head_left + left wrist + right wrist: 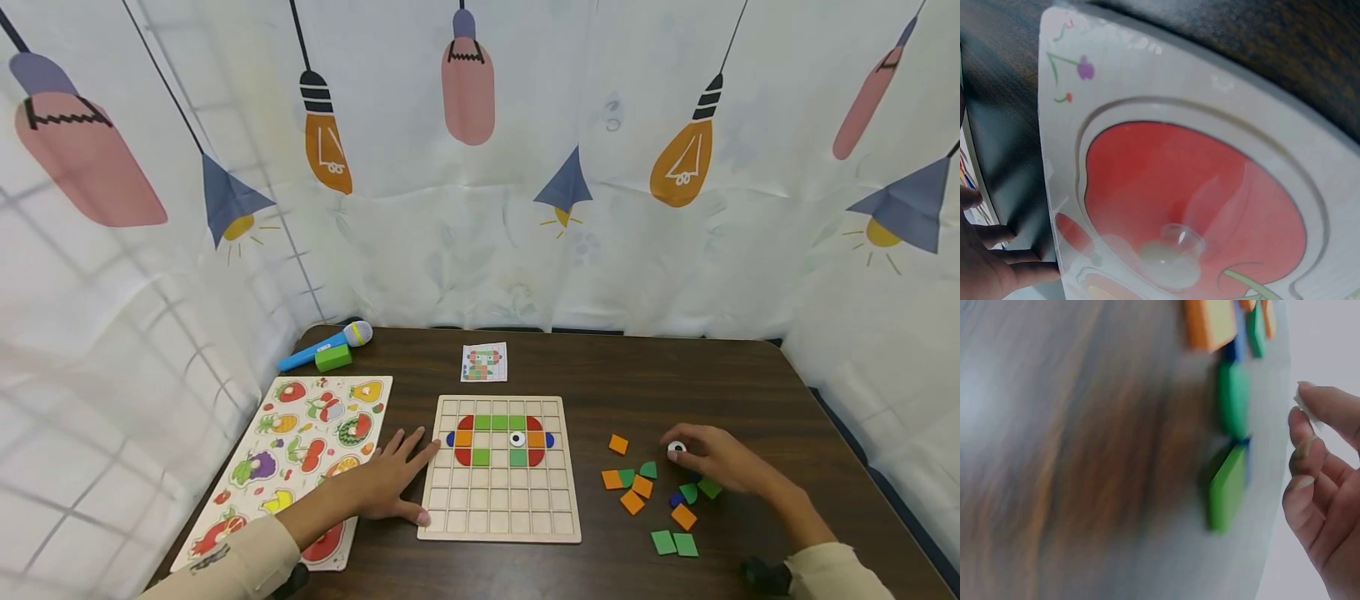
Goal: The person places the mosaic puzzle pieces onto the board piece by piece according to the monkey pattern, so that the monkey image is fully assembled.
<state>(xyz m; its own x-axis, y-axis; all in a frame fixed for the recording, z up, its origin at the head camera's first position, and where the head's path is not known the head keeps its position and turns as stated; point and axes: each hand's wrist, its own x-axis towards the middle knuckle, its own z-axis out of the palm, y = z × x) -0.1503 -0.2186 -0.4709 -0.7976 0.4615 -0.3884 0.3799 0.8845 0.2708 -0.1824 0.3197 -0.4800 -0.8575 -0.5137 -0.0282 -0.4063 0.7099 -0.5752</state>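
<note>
My right hand (pixel 716 458) pinches a small white eye piece (pixel 677 447) with a black centre between thumb and fingertips, above the right side of the table. In the right wrist view the piece shows as a thin white edge. My left hand (pixel 393 483) lies spread, its fingertips and thumb at the left edge of a wooden grid board (pixel 498 525). On the board, red, green, orange and blue pieces form a pattern, with one eye piece (pixel 517 439) right of its middle. Beneath my right hand lie loose orange squares (pixel 632 502), green squares (pixel 663 542) and green rounded pieces (pixel 648 471).
A fruit puzzle board (pixel 330 557) lies under my left forearm. Behind the grid board is a small pattern card (pixel 484 362). At the back left, a blue toy microphone (pixel 326 346) lies beside a green block (pixel 333 358). A printed curtain (pixel 525 250) hangs behind the table.
</note>
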